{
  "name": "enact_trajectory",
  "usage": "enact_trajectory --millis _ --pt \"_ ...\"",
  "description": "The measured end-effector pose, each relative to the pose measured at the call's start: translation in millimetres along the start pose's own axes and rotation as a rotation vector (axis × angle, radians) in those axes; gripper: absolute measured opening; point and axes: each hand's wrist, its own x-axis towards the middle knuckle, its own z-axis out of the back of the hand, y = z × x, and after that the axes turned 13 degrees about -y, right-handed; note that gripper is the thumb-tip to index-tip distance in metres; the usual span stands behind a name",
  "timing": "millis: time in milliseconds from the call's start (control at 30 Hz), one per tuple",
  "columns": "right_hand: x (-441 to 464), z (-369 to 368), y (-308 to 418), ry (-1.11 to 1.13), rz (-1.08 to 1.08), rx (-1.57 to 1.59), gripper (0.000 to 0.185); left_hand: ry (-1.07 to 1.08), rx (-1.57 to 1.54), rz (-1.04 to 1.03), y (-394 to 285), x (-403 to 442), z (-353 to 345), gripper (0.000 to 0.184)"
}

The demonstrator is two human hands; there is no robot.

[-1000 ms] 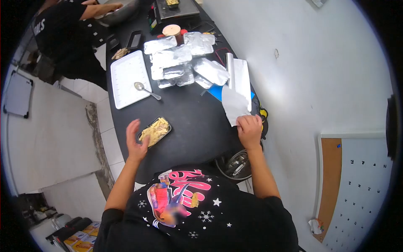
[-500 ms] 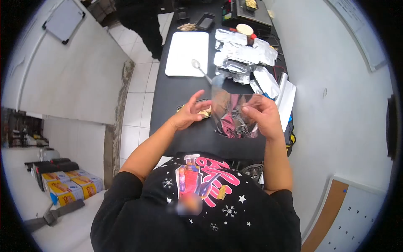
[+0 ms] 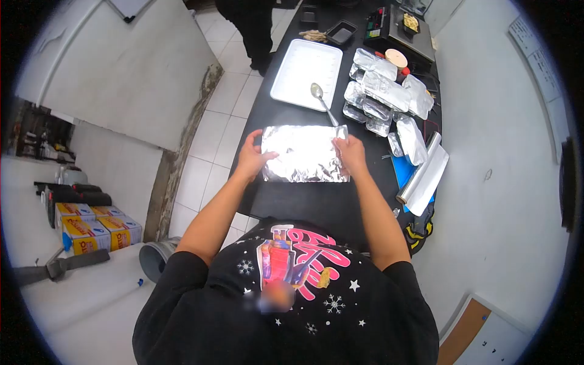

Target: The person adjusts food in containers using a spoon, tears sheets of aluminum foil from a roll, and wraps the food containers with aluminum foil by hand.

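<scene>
A sheet of aluminium foil is stretched flat between my hands, above the near part of the black table. My left hand grips its left edge, with the thumb on top of the sheet. At the opposite edge, my right hand pinches the foil near its upper corner. The small tray of food seen earlier by my left hand is hidden now, and I cannot tell whether the foil touches it. Just beyond the sheet, a metal spoon rests with its bowl on a white tray.
Several foil-covered packs are piled at the right, near a foil roll. Farther back are a round tub, a black container and a scale bearing a food tray. A person in dark trousers stands beyond the table.
The foil has gone from hanging in my right hand to lying flat between both hands. My left hand has closed on its left edge. The small food tray has become hidden.
</scene>
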Motion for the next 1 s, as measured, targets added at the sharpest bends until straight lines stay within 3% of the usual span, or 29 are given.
enact_trajectory --millis 33,67,233,267,367,400,500,700,800,1000 --pt "-2 -8 -9 -0.057 0.096 -0.145 0.033 -0.027 0.048 0.000 4 -4 0 0.086" --pt "-2 -16 -18 -0.033 0.006 -0.111 0.038 -0.055 0.096 0.000 7 -8 -1 0.086" --pt "0 -29 -34 -0.040 0.076 -0.126 0.034 -0.312 0.395 -0.192 33 -8 -2 0.082" --pt "2 -31 -36 -0.049 0.122 -0.119 0.034 -0.423 0.558 -0.443 36 -11 -3 0.072" --pt "2 -29 -32 -0.039 0.123 -0.085 0.033 -0.241 0.675 -1.113 21 -10 -6 0.065" --pt "1 -27 -28 -0.029 0.100 -0.073 0.033 -0.024 0.622 -1.085 20 -9 -12 0.059" --pt "-1 -25 -25 -0.018 0.044 -0.049 0.033 0.241 0.798 -1.161 25 -11 -42 0.056" --pt "-4 -30 -37 -0.092 0.087 -0.054 0.034 0.271 1.002 -0.985 39 -9 -61 0.064" --pt "-5 -29 -35 -0.064 0.014 0.015 0.035 0.285 1.050 -1.006 44 -4 -58 0.064" --pt "0 -36 -48 -0.074 0.085 -0.027 0.033 0.239 1.056 -0.990 47 -7 -55 0.066"
